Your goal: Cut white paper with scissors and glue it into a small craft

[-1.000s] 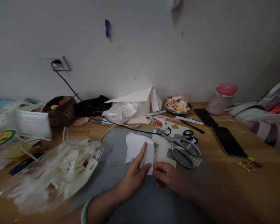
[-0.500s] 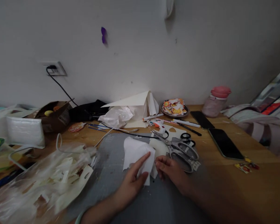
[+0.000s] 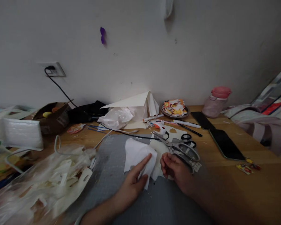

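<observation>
"Position of the white paper (image 3: 139, 150)?"
"On the grey mat (image 3: 112, 159), beneath the left hand (image 3: 135, 181), index finger extended; right hand (image 3: 174, 167) is apart, fingers curled, grip indeterminate."
"Step and clearance?"
"Apparently steadying; next move calls for avoiding scissors (image 3: 171, 150) just beside the right hand. Bare mat extends leftward"

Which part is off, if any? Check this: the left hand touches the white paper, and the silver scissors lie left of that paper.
The side is wrong: in the head view, the silver scissors lie right of the white paper, which the left hand touches.
</observation>
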A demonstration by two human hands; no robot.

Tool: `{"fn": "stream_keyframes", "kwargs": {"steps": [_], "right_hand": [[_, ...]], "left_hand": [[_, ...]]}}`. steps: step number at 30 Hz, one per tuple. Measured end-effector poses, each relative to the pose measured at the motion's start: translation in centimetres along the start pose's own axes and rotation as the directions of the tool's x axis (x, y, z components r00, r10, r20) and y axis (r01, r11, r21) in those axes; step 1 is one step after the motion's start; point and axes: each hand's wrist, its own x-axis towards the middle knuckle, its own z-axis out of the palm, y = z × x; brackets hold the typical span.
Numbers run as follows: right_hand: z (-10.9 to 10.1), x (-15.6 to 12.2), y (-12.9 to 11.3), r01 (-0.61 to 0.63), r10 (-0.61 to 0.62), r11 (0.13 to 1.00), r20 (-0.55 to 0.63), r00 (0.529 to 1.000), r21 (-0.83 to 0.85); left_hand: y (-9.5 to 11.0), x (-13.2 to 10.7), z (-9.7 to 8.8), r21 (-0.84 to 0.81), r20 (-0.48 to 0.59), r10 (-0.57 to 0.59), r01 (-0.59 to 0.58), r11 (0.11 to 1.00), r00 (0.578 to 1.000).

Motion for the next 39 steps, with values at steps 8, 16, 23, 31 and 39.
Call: {"fn": "stream_keyframes", "kwargs": {"steps": [8, 16, 23, 31, 39], "right_hand": [[0.3, 0.0, 0.9, 0.031, -0.013, 0.978, 0.087, 0.996, -0.205], [-0.9, 0.2, -0.5, -0.005, 0.005, 0.998, 0.014, 1.0, -0.056], [-0.3, 0.0, 0.1, -0.042, 0.068, 0.977, 0.119, 0.991, -0.211], [-0.3, 0.2, 0.6, 0.035, -0.022, 0.987, 0.081, 0.996, -0.157], [-0.4, -0.2, -0.5, -0.037, 0.059, 0.987, 0.137, 0.989, -0.157]], "left_hand": [[-0.3, -0.5, 0.3, 0.07, 0.058, -0.029, 0.025, 0.997, 0.998], [-0.2, -0.1, -0.2, 0.011, 0.021, 0.0, 0.0, 1.0, 1.0], [-0.2, -0.1, -0.1, 0.026, 0.038, -0.014, 0.013, 1.0, 0.999], [0.1, -0.2, -0.3, 0.072, 0.091, -0.011, 0.005, 0.997, 0.996], [0.8, 0.2, -0.1, 0.03, -0.016, -0.051, 0.051, 0.998, 0.999]]}}
